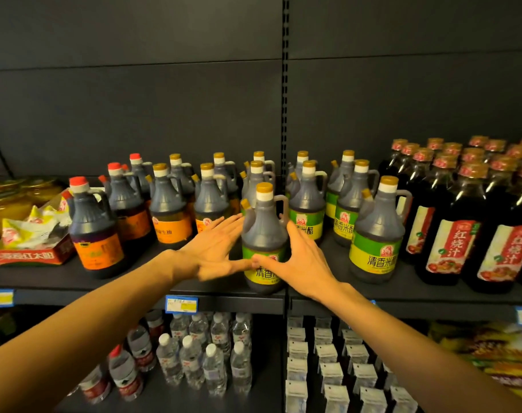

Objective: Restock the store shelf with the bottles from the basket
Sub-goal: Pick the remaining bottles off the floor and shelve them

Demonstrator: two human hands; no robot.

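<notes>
1. Head view: a green-labelled rice vinegar bottle [264,234] with a gold cap stands upright at the front edge of the dark shelf [134,283], just left of the slotted upright post [285,84].
2. The left hand [215,248] lies flat against the bottle's left side, fingers straight and together, thumb reaching across the label.
3. The right hand [298,260] presses the bottle's right side with straight, slightly spread fingers; its thumb meets the left thumb tip in front of the label. Neither hand curls round the bottle.
4. Behind and to the right stand more green-labelled vinegar bottles [376,234], each with a side handle.
5. To the left are orange-labelled soy sauce bottles [172,210], some gold-capped; those further left have red caps [94,231].
6. At far right, tall dark bottles with red-and-white labels [450,231] stand in close rows.
7. At far left, a red cardboard tray [33,256] holds crumpled sachets, with yellow jars [12,204] behind it.
8. Blue price tags [181,304] sit on the shelf's front rail.
9. On the lower shelf, small clear water bottles [191,359] stand at left and rows of white packets [331,359] at right.
</notes>
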